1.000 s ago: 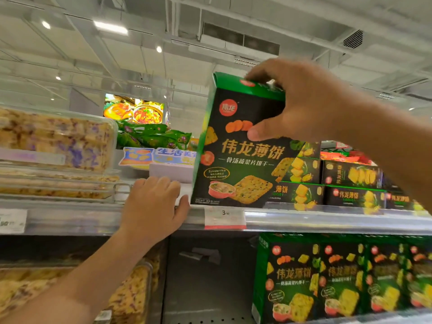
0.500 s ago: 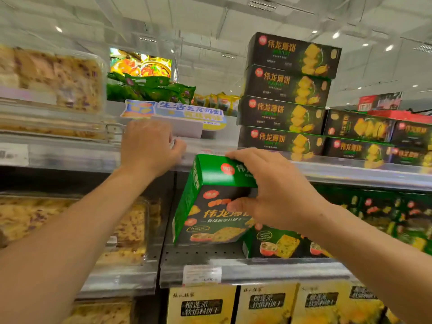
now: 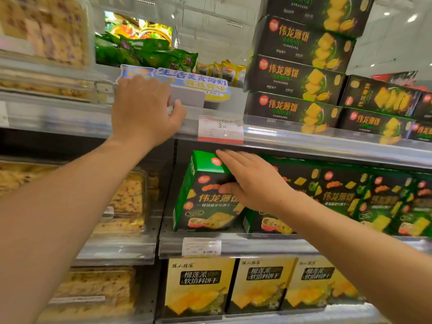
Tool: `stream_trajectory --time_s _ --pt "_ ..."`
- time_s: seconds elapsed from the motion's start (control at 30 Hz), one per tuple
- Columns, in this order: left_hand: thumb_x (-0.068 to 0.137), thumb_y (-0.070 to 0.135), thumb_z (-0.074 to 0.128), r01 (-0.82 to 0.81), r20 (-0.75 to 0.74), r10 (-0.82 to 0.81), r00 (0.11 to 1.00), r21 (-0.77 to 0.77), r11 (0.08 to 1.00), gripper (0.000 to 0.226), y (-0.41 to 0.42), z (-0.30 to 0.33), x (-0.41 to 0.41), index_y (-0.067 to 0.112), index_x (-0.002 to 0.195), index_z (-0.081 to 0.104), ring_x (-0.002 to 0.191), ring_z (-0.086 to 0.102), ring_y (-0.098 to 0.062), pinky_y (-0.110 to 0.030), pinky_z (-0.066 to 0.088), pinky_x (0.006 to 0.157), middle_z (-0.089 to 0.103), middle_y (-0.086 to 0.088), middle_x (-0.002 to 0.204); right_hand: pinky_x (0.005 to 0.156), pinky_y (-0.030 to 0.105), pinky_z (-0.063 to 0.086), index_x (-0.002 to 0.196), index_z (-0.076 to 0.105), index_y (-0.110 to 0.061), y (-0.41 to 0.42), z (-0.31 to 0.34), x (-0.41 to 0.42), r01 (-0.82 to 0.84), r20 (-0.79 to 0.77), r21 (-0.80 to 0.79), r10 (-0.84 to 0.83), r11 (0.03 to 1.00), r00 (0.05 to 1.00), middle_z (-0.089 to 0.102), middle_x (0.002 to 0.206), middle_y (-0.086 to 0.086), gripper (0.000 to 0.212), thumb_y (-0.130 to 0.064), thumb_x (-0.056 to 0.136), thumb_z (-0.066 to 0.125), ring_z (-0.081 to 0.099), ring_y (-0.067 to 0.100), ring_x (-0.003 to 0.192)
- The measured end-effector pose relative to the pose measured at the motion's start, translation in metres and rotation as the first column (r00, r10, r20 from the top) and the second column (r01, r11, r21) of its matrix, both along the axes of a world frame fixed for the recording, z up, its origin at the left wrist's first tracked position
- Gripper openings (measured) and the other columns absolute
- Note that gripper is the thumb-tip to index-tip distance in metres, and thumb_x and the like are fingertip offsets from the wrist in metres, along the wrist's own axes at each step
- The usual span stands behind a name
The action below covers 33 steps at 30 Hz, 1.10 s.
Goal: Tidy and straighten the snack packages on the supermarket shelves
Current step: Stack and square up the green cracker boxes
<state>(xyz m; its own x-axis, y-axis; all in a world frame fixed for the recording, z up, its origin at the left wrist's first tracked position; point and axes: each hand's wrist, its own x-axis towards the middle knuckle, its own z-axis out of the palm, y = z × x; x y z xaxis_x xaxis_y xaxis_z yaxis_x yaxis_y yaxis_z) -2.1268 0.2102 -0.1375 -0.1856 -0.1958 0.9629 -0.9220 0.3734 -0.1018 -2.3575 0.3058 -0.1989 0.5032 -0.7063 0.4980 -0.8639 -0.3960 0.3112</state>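
Right hand (image 3: 254, 181): fingers nearly straight across the top of the green cracker box (image 3: 205, 195), thumb on its front; probably seating it upright at the left end of the matching row on the middle shelf (image 3: 233, 244). Left hand (image 3: 142, 111): fingers curled over the upper shelf edge (image 3: 304, 136), likely bracing. Fingertips hidden behind the edge. Motion blur obscures the box's small print and the price tag (image 3: 220, 127).
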Motion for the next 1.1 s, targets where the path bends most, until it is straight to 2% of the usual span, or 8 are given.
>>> stream_trajectory --time_s 0.17,0.33,0.53,0.73,0.83,0.93,1.0,1.1 --pt "0.084 0.039 0.043 -0.005 0.004 0.005 1.000 -0.017 1.000 0.034 -0.001 -0.001 0.000 0.012 0.066 0.052 0.069 0.046 -0.033 -0.038 0.019 0.063 0.048 -0.010 0.065 0.097 0.039 0.042 0.150 0.030 -0.015 -0.021 0.019 -0.009 0.040 -0.035 0.070 -0.038 0.997 0.999 0.044 0.149 0.007 0.064 -0.040 0.095 0.052 0.049 0.033 0.126" --pt "0.085 0.038 0.043 -0.012 0.009 0.012 1.000 -0.014 1.000 0.033 -0.001 -0.001 0.000 0.011 0.069 0.055 0.073 0.047 -0.035 -0.038 0.018 0.066 0.038 -0.003 0.067 0.087 0.027 0.039 0.152 0.022 -0.025 -0.037 0.027 -0.023 0.099 -0.026 0.185 -0.096 0.978 0.995 0.041 0.150 0.008 0.062 -0.037 0.098 0.049 0.050 0.030 0.123" --pt "0.086 0.038 0.042 0.003 -0.014 -0.003 1.000 0.017 1.000 0.034 0.001 0.000 0.000 0.011 0.069 0.053 0.072 0.031 -0.023 -0.038 0.019 0.066 0.040 -0.005 0.066 0.101 0.033 0.039 0.153 0.018 -0.030 -0.048 0.023 -0.024 0.064 0.018 0.201 -0.069 0.977 0.997 0.032 0.156 0.004 0.064 -0.037 0.097 0.049 0.041 0.029 0.133" --pt "0.086 0.038 0.041 0.003 -0.013 -0.002 1.000 0.021 1.000 0.034 0.001 -0.001 0.000 0.010 0.069 0.052 0.071 0.032 -0.023 -0.038 0.019 0.066 0.043 -0.006 0.067 0.102 0.038 0.042 0.152 0.014 -0.034 -0.051 0.023 -0.026 0.080 0.009 0.202 -0.084 0.976 0.996 0.035 0.155 0.001 0.066 -0.045 0.096 0.046 0.043 0.029 0.132" --pt "0.085 0.038 0.042 0.004 -0.016 -0.004 1.000 0.015 1.000 0.035 0.001 0.000 0.000 0.010 0.068 0.051 0.070 0.033 -0.023 -0.038 0.019 0.066 0.046 -0.007 0.067 0.089 0.034 0.048 0.151 0.012 -0.039 -0.048 0.022 -0.031 0.074 0.037 0.219 -0.084 0.973 0.996 0.050 0.144 -0.001 0.068 -0.053 0.093 0.045 0.056 0.025 0.119" --pt "0.085 0.039 0.041 0.000 -0.019 0.001 1.000 0.014 1.000 0.035 0.000 0.000 0.001 0.010 0.068 0.051 0.069 0.034 -0.024 -0.037 0.018 0.067 0.048 -0.008 0.066 0.077 0.027 0.046 0.149 0.011 -0.042 -0.045 0.021 -0.038 0.064 0.052 0.185 -0.075 0.981 0.996 0.058 0.134 -0.003 0.073 -0.058 0.089 0.047 0.061 0.021 0.107" --pt "0.085 0.038 0.041 -0.001 -0.016 0.002 1.000 0.014 1.000 0.034 0.001 0.000 0.001 0.010 0.067 0.051 0.068 0.035 -0.024 -0.037 0.018 0.067 0.048 -0.008 0.065 0.074 0.025 0.047 0.148 0.011 -0.043 -0.043 0.021 -0.043 0.083 0.062 0.172 -0.095 0.982 0.994 0.059 0.131 -0.004 0.073 -0.059 0.088 0.049 0.061 0.017 0.099" --pt "0.087 0.035 0.040 -0.002 -0.008 0.002 1.000 0.010 1.000 0.035 0.002 0.001 0.001 0.010 0.066 0.050 0.066 0.039 -0.026 -0.037 0.019 0.066 0.048 -0.008 0.063 0.061 0.020 0.042 0.148 0.014 -0.042 -0.037 0.017 -0.047 0.131 0.084 0.159 -0.146 0.979 0.986 0.064 0.120 -0.004 0.070 -0.057 0.090 0.050 0.050 0.002 0.073"
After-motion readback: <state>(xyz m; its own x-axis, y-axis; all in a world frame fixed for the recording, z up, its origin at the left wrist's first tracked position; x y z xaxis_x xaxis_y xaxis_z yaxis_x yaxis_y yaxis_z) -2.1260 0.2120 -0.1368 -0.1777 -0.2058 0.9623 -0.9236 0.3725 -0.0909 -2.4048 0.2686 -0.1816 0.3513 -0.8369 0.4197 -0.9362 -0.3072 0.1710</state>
